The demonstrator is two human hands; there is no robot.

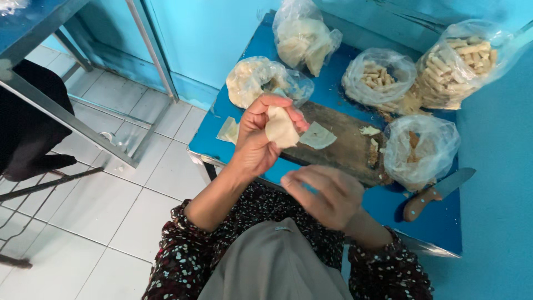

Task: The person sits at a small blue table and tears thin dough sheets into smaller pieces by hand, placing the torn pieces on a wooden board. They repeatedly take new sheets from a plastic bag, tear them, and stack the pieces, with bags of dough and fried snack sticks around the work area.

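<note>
- Left hand: raised over the near-left edge of the tabletop, fingers curled round a pale dough wrapper that we hold up, folded in our grip.
- Right hand: nearer to us, lower, apart from the wrapper; blurred, fingers loosely bent, looks to hold nothing, though we can't tell for sure.
- Wooden board lies on the blue tabletop just behind the left hand; a flat wrapper square sits on its left end, crumbs + scraps at its right end.
- Another wrapper piece lies on the tabletop, left of the board.
- Knife w/ wooden handle: near right, blade pointing far-right.
- Far side: clear plastic bags, two w/ pale sheets, two w/ rolled sticks; a nearly empty bag stands right of the board.
</note>
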